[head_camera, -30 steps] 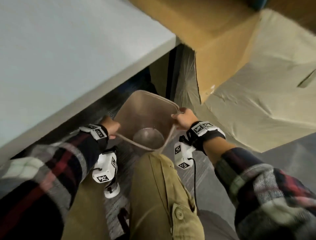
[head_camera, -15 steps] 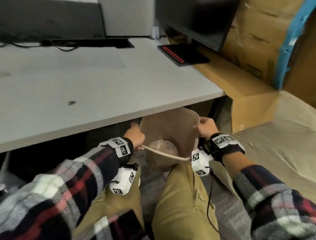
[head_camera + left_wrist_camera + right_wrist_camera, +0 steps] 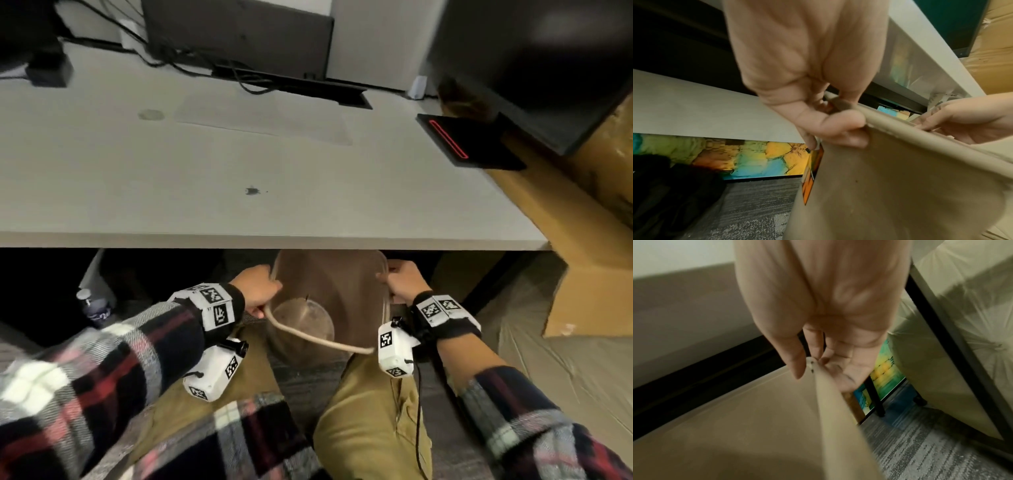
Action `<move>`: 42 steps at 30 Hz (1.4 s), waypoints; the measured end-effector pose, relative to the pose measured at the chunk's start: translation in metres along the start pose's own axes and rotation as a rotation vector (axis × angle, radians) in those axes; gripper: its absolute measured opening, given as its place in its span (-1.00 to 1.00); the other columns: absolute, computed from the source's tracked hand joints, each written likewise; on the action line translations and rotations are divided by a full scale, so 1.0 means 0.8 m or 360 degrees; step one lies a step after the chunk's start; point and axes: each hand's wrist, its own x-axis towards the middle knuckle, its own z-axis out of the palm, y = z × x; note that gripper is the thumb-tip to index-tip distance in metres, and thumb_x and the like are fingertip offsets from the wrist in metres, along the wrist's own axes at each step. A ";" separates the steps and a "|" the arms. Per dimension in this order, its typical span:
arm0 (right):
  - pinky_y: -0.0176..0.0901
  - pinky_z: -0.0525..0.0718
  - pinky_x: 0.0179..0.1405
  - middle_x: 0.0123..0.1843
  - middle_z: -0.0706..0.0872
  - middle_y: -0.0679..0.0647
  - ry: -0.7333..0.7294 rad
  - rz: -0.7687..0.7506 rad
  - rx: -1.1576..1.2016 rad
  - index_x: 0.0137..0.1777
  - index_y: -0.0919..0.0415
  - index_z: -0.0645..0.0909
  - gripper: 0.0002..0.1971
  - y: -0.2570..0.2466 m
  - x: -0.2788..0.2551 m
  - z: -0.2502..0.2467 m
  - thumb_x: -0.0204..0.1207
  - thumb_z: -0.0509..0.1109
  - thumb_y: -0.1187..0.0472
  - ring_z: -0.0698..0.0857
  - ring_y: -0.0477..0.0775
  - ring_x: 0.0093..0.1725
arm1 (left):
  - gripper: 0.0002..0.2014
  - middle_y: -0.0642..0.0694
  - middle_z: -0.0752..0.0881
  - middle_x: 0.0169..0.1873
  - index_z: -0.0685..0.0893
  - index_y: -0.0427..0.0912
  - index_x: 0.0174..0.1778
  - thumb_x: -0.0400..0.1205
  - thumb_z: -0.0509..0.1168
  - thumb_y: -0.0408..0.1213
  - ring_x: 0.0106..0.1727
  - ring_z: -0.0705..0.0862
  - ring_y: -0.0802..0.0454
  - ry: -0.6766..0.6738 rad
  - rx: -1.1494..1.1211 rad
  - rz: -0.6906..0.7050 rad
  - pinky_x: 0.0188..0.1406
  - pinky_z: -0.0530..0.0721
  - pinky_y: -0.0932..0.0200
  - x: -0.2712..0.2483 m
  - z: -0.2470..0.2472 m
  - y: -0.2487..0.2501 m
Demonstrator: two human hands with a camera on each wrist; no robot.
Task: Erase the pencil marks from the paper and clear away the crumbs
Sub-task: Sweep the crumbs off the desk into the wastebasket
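Observation:
A beige plastic waste bin sits between my knees, its far rim tucked under the desk's front edge. My left hand grips the bin's left rim, fingers curled over it. My right hand grips the right rim, thumb inside and fingers outside. A sheet of paper lies flat at the back middle of the grey desk. A small dark smudge marks the desk nearer the front. The bin's round bottom shows inside.
A monitor base with a red stripe stands at the desk's right. Cables and a black tray run along the back. Cardboard boxes flank the right side. A bottle stands on the floor under the desk at left.
My view has lifted from the floor to the desktop. The bin, held by both hands throughout, has moved further under the desk's front edge.

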 end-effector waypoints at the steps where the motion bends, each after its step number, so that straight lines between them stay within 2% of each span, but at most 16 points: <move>1: 0.15 0.71 -0.01 0.13 0.70 0.33 -0.0028 0.0011 -0.0022 0.30 0.37 0.54 -0.66 -0.002 0.003 0.006 0.53 0.33 0.41 0.71 0.27 0.01 | -0.91 -0.17 0.59 -0.35 0.44 -0.26 0.05 0.69 0.14 -0.33 -0.66 0.57 0.07 0.0001 -0.0009 -0.0008 -0.80 0.52 0.31 -0.001 -0.005 -0.004; 5: -0.33 0.60 -0.34 -0.09 0.69 0.18 -0.0033 -0.0086 -0.0210 0.22 0.45 0.58 -0.68 -0.016 0.008 0.028 0.49 0.39 0.36 0.63 0.04 -0.24 | -0.86 -0.13 0.61 -0.23 0.47 -0.21 0.14 0.68 0.18 -0.36 -0.43 0.66 -0.01 -0.0068 -0.0124 -0.0114 -0.67 0.65 0.30 -0.013 -0.028 -0.026; 10: 0.01 0.60 0.23 0.34 0.61 0.24 -0.0190 0.0021 -0.0244 0.32 0.34 0.53 -0.59 -0.036 -0.010 0.047 0.50 0.43 0.24 0.62 0.24 0.26 | -0.79 -0.19 0.64 -0.09 0.48 -0.21 0.23 0.68 0.19 -0.39 -0.31 0.70 -0.06 -0.0024 -0.0280 -0.0209 -0.63 0.67 0.28 -0.039 -0.059 -0.045; 13: 0.13 0.74 0.01 0.30 0.61 0.19 -0.0473 0.0228 -0.0027 0.27 0.17 0.47 -0.61 -0.049 -0.037 0.048 0.47 0.45 0.23 0.66 0.20 0.19 | -0.80 -0.21 0.63 -0.01 0.47 -0.20 0.23 0.68 0.18 -0.39 -0.27 0.71 -0.09 -0.0035 -0.0339 -0.0271 -0.65 0.66 0.26 -0.062 -0.079 -0.049; 16: 0.01 0.79 -0.33 0.23 0.59 0.11 -0.0841 0.0354 -0.0073 0.33 0.04 0.35 -0.54 -0.068 -0.069 0.045 0.49 0.42 0.28 0.69 0.17 0.09 | -0.84 -0.21 0.63 -0.03 0.47 -0.20 0.18 0.69 0.17 -0.38 -0.34 0.70 -0.04 -0.0022 -0.0343 -0.0311 -0.65 0.65 0.28 -0.081 -0.098 -0.044; 18: 0.00 0.79 -0.35 0.17 0.60 0.06 -0.1028 0.0410 -0.0109 0.29 -0.03 0.29 -0.52 -0.078 -0.082 0.046 0.50 0.39 0.36 0.72 0.14 0.00 | -0.84 -0.21 0.63 -0.05 0.47 -0.23 0.18 0.70 0.17 -0.34 -0.35 0.69 -0.02 -0.0026 -0.0304 -0.0334 -0.62 0.66 0.29 -0.090 -0.112 -0.039; 22: -0.04 0.79 -0.32 -0.02 0.67 0.09 -0.0975 0.0370 -0.0109 0.26 0.18 0.37 -0.60 -0.094 -0.085 0.058 0.50 0.26 0.54 0.73 0.09 -0.16 | -0.73 -0.19 0.64 -0.17 0.46 -0.35 0.24 0.72 0.16 -0.24 -0.35 0.69 -0.03 -0.0118 -0.0157 -0.0380 -0.48 0.71 0.26 -0.105 -0.141 -0.037; 25: -0.10 0.77 -0.33 -0.07 0.71 0.20 -0.0910 0.0304 -0.0201 0.28 0.35 0.46 -0.63 -0.104 -0.085 0.064 0.49 0.22 0.55 0.74 0.12 -0.20 | -0.61 -0.30 0.71 -0.08 0.52 -0.37 0.22 0.73 0.10 -0.09 -0.28 0.72 -0.12 -0.0431 0.0255 -0.0412 -0.31 0.70 0.18 -0.124 -0.166 -0.026; 27: -0.11 0.77 -0.35 -0.06 0.71 0.23 -0.0919 0.0291 -0.0252 0.29 0.34 0.45 -0.63 -0.110 -0.088 0.066 0.49 0.22 0.54 0.75 0.12 -0.19 | -0.55 -0.26 0.72 -0.15 0.61 -0.36 0.10 0.73 0.05 -0.01 -0.45 0.59 0.03 -0.0644 0.0738 -0.0371 -0.39 0.54 0.26 -0.136 -0.183 -0.009; 28: -0.14 0.75 -0.38 -0.04 0.71 0.22 -0.0919 0.0298 -0.0270 0.30 0.31 0.44 -0.62 -0.112 -0.089 0.066 0.49 0.23 0.53 0.75 0.12 -0.19 | -0.54 -0.20 0.70 -0.22 0.64 -0.32 -0.08 0.73 0.04 0.01 -0.49 0.51 0.11 -0.0698 0.0914 -0.0323 -0.39 0.47 0.28 -0.141 -0.190 0.001; 30: -0.14 0.73 -0.37 0.00 0.70 0.23 -0.0912 0.0316 -0.0282 0.33 0.27 0.42 -0.59 -0.113 -0.091 0.067 0.49 0.25 0.51 0.76 0.13 -0.17 | -0.53 -0.06 0.63 -0.38 0.58 -0.18 -0.36 0.73 0.03 0.02 -0.49 0.51 0.15 -0.0741 0.1059 -0.0213 -0.30 0.49 0.28 -0.143 -0.203 0.019; 31: -0.12 0.74 -0.36 0.03 0.70 0.23 -0.0900 0.0328 -0.0270 0.34 0.26 0.41 -0.57 -0.113 -0.094 0.067 0.49 0.25 0.52 0.76 0.14 -0.16 | -0.56 -0.01 0.64 -0.40 0.58 -0.15 -0.36 0.73 0.04 0.01 -0.45 0.57 0.15 -0.0736 0.0977 -0.0165 -0.22 0.54 0.25 -0.142 -0.209 0.027; 34: -0.02 0.78 -0.31 0.10 0.69 0.23 -0.0878 0.0379 -0.0193 0.33 0.15 0.40 -0.54 -0.110 -0.102 0.068 0.49 0.24 0.53 0.77 0.18 -0.12 | -0.68 0.01 0.74 -0.24 0.69 -0.15 -0.14 0.73 0.10 -0.09 -0.28 0.68 0.14 -0.0550 0.0422 0.0097 -0.06 0.57 0.29 -0.131 -0.221 0.044; 36: -0.12 0.75 -0.43 0.07 0.69 0.19 -0.0892 0.0376 -0.0209 0.31 0.06 0.39 -0.53 -0.111 -0.109 0.069 0.49 0.23 0.53 0.78 0.10 -0.21 | -0.72 -0.05 0.72 0.07 0.69 -0.16 0.11 0.72 0.12 -0.13 0.05 0.67 0.07 -0.0193 0.0254 0.0341 0.13 0.51 0.26 -0.118 -0.224 0.045; 39: -0.24 0.67 -0.54 0.06 0.69 0.18 -0.0892 0.0363 -0.0238 0.34 -0.01 0.36 -0.48 -0.109 -0.114 0.070 0.49 0.23 0.52 0.76 0.04 -0.29 | -0.50 -0.09 0.30 0.57 0.29 -0.19 0.57 0.74 0.03 -0.05 0.57 0.27 -0.01 0.0137 0.0302 0.0363 0.51 0.16 0.21 -0.091 -0.221 0.028; 42: -0.16 0.72 -0.50 0.13 0.68 0.22 -0.0873 0.0387 -0.0237 0.39 -0.05 0.32 -0.41 -0.104 -0.116 0.069 0.48 0.22 0.53 0.77 0.13 -0.22 | -0.34 -0.11 -0.19 0.65 -0.15 -0.21 0.66 0.73 -0.15 0.09 0.66 -0.19 0.04 0.0101 0.0706 0.0285 0.61 -0.21 0.11 -0.065 -0.209 0.020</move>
